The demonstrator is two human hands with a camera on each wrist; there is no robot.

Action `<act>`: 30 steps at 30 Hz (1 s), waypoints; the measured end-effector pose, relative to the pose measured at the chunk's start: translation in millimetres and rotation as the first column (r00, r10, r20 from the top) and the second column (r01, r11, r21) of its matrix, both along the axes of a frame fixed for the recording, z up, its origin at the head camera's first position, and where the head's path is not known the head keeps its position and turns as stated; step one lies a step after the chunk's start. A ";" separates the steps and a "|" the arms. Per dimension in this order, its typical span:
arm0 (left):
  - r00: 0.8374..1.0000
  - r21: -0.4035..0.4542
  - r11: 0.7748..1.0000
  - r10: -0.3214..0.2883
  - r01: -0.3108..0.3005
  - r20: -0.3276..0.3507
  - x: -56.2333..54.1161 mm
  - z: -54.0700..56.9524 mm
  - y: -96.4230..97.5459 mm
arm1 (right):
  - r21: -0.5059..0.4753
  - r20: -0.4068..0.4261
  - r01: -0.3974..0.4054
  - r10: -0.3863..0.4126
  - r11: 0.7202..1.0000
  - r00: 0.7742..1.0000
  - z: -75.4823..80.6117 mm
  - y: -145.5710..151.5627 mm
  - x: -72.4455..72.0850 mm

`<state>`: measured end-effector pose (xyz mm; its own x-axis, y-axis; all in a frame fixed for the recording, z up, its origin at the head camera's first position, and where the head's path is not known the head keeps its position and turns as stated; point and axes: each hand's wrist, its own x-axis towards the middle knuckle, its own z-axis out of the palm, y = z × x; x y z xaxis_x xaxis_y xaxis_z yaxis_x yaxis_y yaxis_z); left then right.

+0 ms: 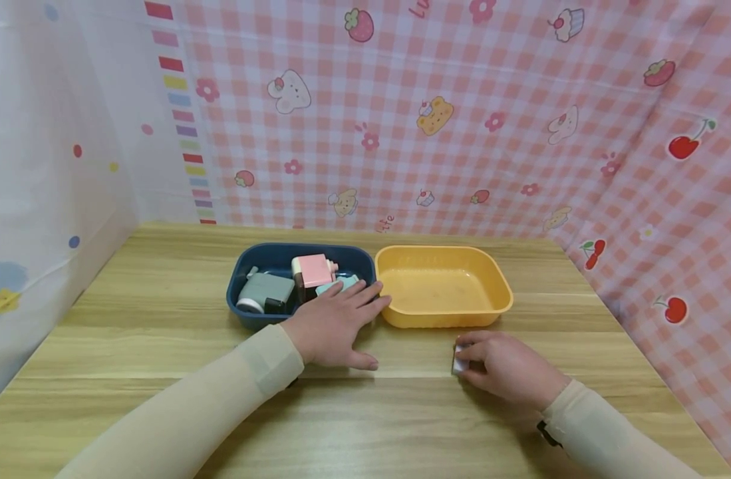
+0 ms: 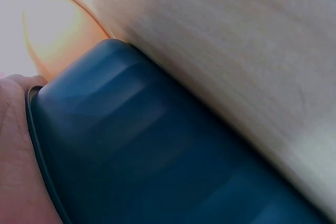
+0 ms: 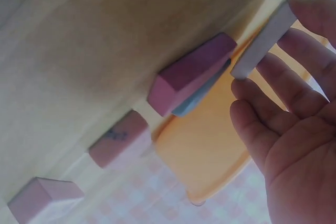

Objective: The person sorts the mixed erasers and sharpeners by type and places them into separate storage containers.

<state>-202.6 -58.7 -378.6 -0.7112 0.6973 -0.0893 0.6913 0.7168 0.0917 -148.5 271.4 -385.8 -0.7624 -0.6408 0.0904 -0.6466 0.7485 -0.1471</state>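
Note:
My left hand (image 1: 335, 329) lies over the front rim of the navy bin (image 1: 251, 321), its fingers spread above a pale teal thing (image 1: 347, 282). In that bin also sit a pink-and-cream thing with a small spout (image 1: 314, 270) and a grey-green thing with a white round end (image 1: 268, 291). On the table before the yellow bin (image 1: 443, 320), my right hand (image 1: 509, 366) pinches a small white block (image 1: 460, 362) between thumb and fingers. The right wrist view shows this pale block (image 3: 265, 40) along the fingertips. The left wrist view shows mostly the navy bin's wall (image 2: 157, 129).
In the right wrist view, a maroon block (image 3: 194, 72), a blue-grey piece (image 3: 202, 95), a pink block with dark marks (image 3: 123, 137) and a pale pink block (image 3: 44, 200) stand in a row. Patterned cloth (image 1: 401, 153) hangs behind the wooden table (image 1: 377, 426).

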 end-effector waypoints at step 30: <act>1.000 0.005 1.000 0.016 -0.016 0.005 0.4 -1.1 0.2 | -0.134 -0.187 -0.051 0.025 0.990 0.982 29.4 -11.7 -3.1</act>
<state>-202.2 -58.5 -379.7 -0.7219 0.6861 -0.0895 0.6791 0.7274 0.0984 -151.7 259.7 -356.4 -0.6996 -0.6405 0.3167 -0.6997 0.7039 -0.1221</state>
